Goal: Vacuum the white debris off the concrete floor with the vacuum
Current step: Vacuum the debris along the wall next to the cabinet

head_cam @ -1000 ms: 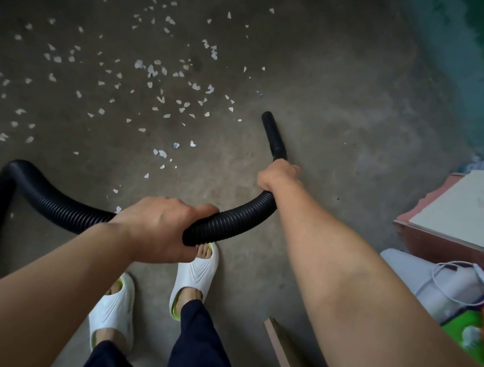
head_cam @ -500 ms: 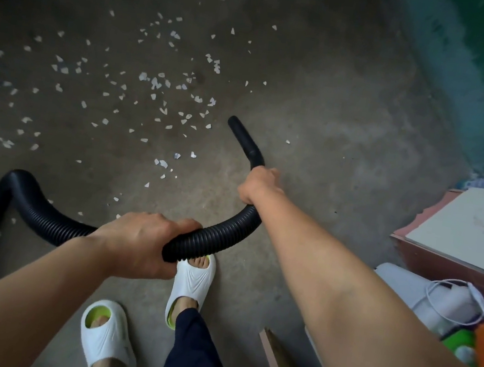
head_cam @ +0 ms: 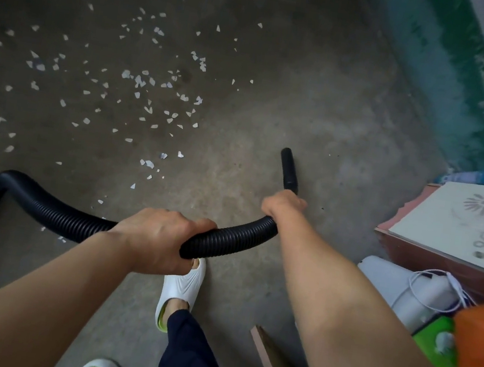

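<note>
A black ribbed vacuum hose (head_cam: pixel 227 237) curves across the concrete floor (head_cam: pixel 323 107) from the lower left. My left hand (head_cam: pixel 161 237) grips the hose mid-length. My right hand (head_cam: pixel 283 204) grips it near the front, just behind the smooth black nozzle (head_cam: pixel 288 169). The nozzle points away from me, with its tip on or close above bare floor. White debris (head_cam: pixel 143 82) lies scattered in small flakes over the floor, up and left of the nozzle tip.
My feet in white slippers (head_cam: pixel 180 290) stand under the hose. At right are a white-topped wooden box (head_cam: pixel 458 226), a white appliance with a cord (head_cam: pixel 406 287), orange and green items (head_cam: pixel 479 347), and a board edge (head_cam: pixel 268 361). A green-painted wall base (head_cam: pixel 465 90) runs along the upper right.
The nozzle has swung right, away from the debris patch, and now points over bare floor. Both hands kept their grip on the hose. My left foot has stepped back.
</note>
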Demonstrator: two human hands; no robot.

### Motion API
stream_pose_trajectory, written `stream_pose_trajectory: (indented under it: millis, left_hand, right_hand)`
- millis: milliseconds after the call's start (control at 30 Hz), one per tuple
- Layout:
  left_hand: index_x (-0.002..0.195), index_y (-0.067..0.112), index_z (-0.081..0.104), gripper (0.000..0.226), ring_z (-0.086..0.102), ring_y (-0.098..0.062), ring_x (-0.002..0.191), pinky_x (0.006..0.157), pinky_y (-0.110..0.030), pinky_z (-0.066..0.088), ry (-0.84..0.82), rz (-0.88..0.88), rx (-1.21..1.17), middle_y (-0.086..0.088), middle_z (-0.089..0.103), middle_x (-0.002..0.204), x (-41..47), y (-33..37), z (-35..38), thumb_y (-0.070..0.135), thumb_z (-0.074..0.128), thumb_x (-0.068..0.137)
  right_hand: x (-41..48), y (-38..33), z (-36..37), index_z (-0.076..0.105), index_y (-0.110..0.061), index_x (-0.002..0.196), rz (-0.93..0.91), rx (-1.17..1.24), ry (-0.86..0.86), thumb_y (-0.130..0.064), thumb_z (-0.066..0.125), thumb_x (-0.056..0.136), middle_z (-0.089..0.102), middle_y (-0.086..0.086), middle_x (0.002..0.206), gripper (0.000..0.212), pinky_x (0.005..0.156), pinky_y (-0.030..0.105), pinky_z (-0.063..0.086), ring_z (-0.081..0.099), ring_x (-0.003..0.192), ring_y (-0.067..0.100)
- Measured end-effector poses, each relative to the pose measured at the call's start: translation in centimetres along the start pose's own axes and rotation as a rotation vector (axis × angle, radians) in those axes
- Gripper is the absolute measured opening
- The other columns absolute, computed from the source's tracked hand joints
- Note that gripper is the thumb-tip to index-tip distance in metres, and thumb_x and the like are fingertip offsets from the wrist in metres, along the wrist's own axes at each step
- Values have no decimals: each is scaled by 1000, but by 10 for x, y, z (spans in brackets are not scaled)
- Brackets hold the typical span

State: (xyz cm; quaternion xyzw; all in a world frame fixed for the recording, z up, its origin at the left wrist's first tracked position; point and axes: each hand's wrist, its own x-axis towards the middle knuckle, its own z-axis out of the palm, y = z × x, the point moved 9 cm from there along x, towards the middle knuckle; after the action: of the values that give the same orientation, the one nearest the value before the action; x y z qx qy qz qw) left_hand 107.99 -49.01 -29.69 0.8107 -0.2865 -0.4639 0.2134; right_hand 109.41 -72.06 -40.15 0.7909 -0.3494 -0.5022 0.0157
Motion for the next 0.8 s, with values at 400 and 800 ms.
stream_pose_trajectory:
  millis: [400, 800]
  left_hand:
    - [113, 49, 38, 60, 52, -2, 60, 51, -24, 36, 22, -17, -41, 15, 55, 65, 0, -2, -5, 62, 37, 55]
    - [114, 47, 40, 49, 56, -10, 64, 54, -26, 42, 70, -37, 3, 10, 59, 72, -44, -22, -84, 35, 55, 69]
  right_hand:
    - [-3, -29, -28, 41, -1, 141, -115, 168, 78, -17, 57, 88, 37, 14, 132, 58, 68, 26, 43, 56, 88, 25]
    - [-61, -80, -91, 43, -2, 141, -141, 153, 175, -13, 57, 87, 41, 13, 127, 57, 64, 29, 45, 49, 73, 22]
